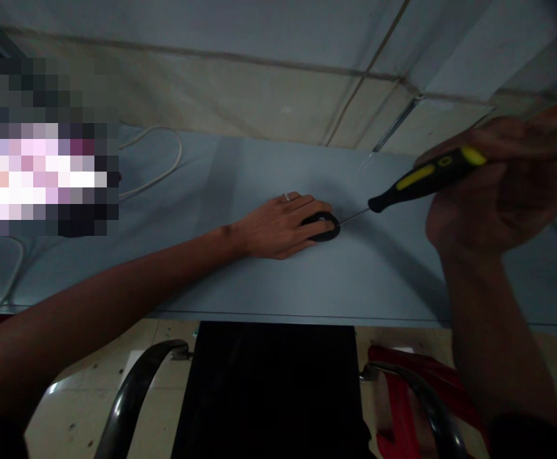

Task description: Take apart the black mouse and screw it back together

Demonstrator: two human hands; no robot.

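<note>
My left hand lies on the grey table, its fingers wrapped over a small black computer mouse. A ring shows on one finger. My right hand is raised at the right and is closed round the black and yellow handle of a screwdriver. The thin metal shaft slants down to the left, and its tip sits at the mouse's right edge. Part of the mouse is hidden under my left fingers.
A white cable loops on the table at the left, beside a blurred-out patch. Below the table's front edge are a black seat with curved metal armrests and a red chair. Tiled floor lies beyond the table.
</note>
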